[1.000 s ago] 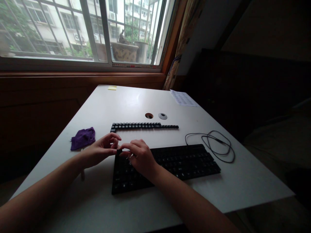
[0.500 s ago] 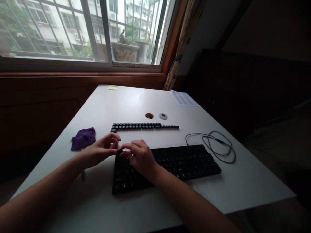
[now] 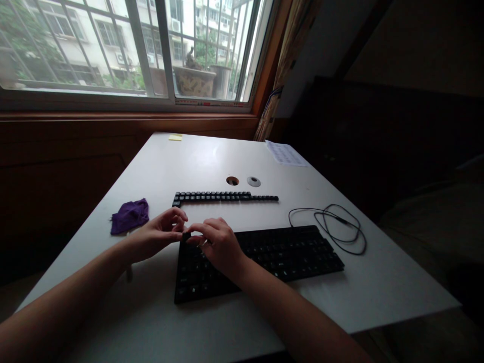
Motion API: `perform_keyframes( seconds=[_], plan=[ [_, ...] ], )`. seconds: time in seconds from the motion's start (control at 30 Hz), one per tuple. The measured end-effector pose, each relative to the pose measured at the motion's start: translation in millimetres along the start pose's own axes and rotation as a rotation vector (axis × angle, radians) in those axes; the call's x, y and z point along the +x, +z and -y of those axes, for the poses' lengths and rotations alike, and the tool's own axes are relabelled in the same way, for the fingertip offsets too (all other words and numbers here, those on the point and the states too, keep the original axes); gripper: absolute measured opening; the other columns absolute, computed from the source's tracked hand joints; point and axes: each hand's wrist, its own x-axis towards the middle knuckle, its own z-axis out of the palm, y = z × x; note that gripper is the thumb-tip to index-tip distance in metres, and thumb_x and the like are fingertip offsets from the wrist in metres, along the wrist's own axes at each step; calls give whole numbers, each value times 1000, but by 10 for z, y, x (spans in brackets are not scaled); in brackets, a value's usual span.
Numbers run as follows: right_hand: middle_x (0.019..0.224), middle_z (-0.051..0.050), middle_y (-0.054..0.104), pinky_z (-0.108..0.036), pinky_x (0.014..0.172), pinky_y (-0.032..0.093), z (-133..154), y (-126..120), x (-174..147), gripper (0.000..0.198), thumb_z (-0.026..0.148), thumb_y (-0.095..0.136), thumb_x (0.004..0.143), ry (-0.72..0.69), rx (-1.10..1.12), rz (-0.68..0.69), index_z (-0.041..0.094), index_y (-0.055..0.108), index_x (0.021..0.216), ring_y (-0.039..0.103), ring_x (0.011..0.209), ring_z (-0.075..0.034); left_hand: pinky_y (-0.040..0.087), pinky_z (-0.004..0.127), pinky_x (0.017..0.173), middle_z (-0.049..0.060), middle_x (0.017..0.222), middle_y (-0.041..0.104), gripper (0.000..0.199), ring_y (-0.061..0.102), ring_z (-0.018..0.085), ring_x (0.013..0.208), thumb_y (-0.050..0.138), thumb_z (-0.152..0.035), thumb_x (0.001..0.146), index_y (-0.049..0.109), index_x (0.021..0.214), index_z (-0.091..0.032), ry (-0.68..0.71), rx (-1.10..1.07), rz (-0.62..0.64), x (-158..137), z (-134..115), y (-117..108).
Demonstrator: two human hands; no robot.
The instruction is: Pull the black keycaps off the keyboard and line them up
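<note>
A small black keycap [image 3: 186,236] is pinched between my two hands above the top left corner of a black keyboard [image 3: 282,254]. My left hand [image 3: 161,231] touches it from the left with the thumb, its other fingers curled above. From the right, my right hand [image 3: 217,242] grips the keycap with thumb and forefinger, over the keyboard's left part and hiding some of its keys. Behind the keyboard, removed keycaps [image 3: 212,197] stand in neat rows. A purple cloth [image 3: 130,216] lies crumpled left of my left hand.
The keyboard's black cable [image 3: 342,219] lies looped at the right. Farther back are a round hole [image 3: 232,181], its grey cover [image 3: 253,181], a printed sheet [image 3: 286,153] and a yellow note [image 3: 175,137]. A thin object [image 3: 129,274] lies partly under my left wrist.
</note>
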Motion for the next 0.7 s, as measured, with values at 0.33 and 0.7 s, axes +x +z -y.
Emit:
perform_keyframes(
  seconds=[0.33,0.7],
  plan=[
    [88,-1,68,-29,82,39,-23,26,-15,17,29,64,92,3,-12,-30,24,69,108,60,83,-16,45,25,80,3,95,58,26,54,16,92,75,-20,82,62,104,-23,-26,141,-25,2,-9,-71],
    [85,-1,69,-30,83,39,-17,44,-3,14,30,64,92,15,2,-33,22,69,103,61,82,-16,46,24,77,3,93,59,21,55,15,90,77,-23,77,65,93,-20,269,374,-399,11,-165,-301]
  ],
)
